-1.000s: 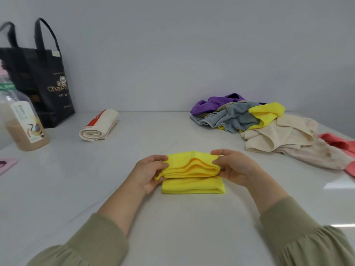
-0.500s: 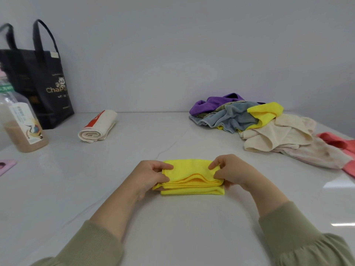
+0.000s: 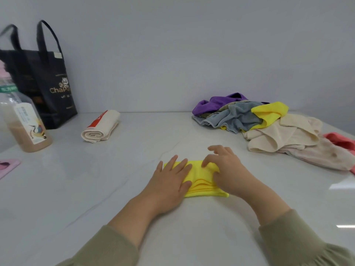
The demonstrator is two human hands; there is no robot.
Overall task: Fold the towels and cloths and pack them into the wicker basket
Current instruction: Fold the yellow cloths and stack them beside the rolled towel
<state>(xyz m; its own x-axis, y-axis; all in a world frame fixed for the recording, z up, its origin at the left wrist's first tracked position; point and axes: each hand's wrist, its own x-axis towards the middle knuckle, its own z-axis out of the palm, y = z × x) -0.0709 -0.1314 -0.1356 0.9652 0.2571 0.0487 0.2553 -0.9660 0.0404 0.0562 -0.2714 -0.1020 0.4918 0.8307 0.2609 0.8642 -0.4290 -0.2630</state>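
A folded yellow cloth (image 3: pixel 201 181) lies on the white table in front of me. My left hand (image 3: pixel 171 181) presses flat on its left half with straight fingers. My right hand (image 3: pixel 226 169) rests on its right half, fingers spread and slightly bent over the top. A pile of unfolded cloths (image 3: pixel 249 120) in purple, grey, yellow, cream and pink sits at the far right. No wicker basket is in view.
A rolled cream cloth with a red stripe (image 3: pixel 99 128) lies at the back left. Beside it stand a black tote bag (image 3: pixel 44 87) and a plastic bottle of brown liquid (image 3: pixel 23 121). A pink object (image 3: pixel 7 166) pokes in at the left edge.
Both hands let go of the cloth's ends after bringing the fold down, and now lie flat on top of the folded yellow cloth.
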